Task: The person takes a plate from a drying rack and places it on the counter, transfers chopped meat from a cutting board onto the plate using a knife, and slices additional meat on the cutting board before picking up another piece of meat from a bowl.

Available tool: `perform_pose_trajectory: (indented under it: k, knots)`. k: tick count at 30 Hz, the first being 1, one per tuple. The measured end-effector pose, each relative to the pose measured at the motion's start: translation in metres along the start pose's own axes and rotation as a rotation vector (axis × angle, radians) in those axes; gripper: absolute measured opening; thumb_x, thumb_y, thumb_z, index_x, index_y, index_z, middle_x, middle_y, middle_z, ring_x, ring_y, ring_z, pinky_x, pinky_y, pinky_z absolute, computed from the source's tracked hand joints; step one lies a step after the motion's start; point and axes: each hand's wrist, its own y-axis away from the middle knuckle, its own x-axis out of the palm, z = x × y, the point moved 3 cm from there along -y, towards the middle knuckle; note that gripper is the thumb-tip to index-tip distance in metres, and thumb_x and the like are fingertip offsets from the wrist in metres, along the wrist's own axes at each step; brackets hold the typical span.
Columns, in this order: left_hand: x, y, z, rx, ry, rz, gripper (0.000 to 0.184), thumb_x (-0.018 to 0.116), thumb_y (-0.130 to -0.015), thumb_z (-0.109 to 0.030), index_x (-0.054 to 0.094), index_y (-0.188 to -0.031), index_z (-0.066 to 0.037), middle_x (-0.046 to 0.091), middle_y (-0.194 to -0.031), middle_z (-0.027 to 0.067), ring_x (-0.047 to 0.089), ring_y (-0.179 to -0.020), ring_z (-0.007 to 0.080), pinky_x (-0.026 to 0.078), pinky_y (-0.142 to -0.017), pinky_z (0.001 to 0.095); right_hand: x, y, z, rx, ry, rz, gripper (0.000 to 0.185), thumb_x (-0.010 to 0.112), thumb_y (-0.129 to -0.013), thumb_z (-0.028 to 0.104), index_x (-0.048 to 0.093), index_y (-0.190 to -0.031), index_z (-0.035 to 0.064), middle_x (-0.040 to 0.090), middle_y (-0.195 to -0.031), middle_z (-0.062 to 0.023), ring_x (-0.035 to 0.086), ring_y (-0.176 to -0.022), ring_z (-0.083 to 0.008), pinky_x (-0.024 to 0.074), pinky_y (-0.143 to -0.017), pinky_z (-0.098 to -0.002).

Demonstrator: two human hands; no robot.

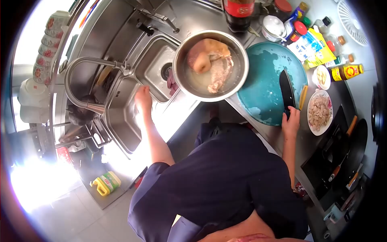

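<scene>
My right hand (290, 120) is closed around the handle of a kitchen knife (287, 89). The knife's dark blade lies over the wet, round teal cutting board (258, 82). Over the divider between the two sink basins, my left hand (143, 99) is held with its fingers curled in; anything inside them is hidden. Between the sink and the board stands a metal bowl (178, 85), holding pieces of meat (207, 54) in cloudy liquid. To the right of the knife, a plate of cut meat (320, 112) sits beside the board.
A curved faucet (69, 86) arches over the left basin (121, 115); a purple cloth (172, 82) lies in the right one. Condiment bottles, a dark soda bottle (238, 18) and a small white bowl (321, 77) line the back. Black pans (350, 155) stand at the right.
</scene>
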Motion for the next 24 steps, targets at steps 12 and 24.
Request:
perform_pose_trajectory:
  k: [12, 24]
  knots:
    - [0.117, 0.043, -0.17, 0.856, -0.406, 0.751, 0.013, 0.067, -0.075, -0.01, 0.068, -0.088, -0.006, 0.067, -0.089, 0.0161, 0.066, -0.087, 0.0323, 0.054, -0.076, 0.0433, 0.008, -0.001, 0.017, 0.122, 0.139, -0.052, 0.033, 0.062, -0.086, 0.008, 0.055, -0.119, 0.0087, 0.054, -0.112, -0.015, 0.053, -0.107, -0.0375, 0.0452, -0.09, -0.0433]
    - [0.13, 0.027, -0.235, 1.485, 0.06, 0.455, 0.025, 0.066, -0.07, -0.009, 0.061, -0.094, -0.013, 0.057, -0.096, 0.0049, 0.057, -0.101, 0.0271, 0.05, -0.081, 0.0389, 0.005, 0.002, 0.018, 0.139, 0.077, -0.127, 0.032, 0.064, -0.086, 0.009, 0.057, -0.116, 0.0108, 0.055, -0.109, -0.0132, 0.054, -0.106, -0.0356, 0.0461, -0.088, -0.0435]
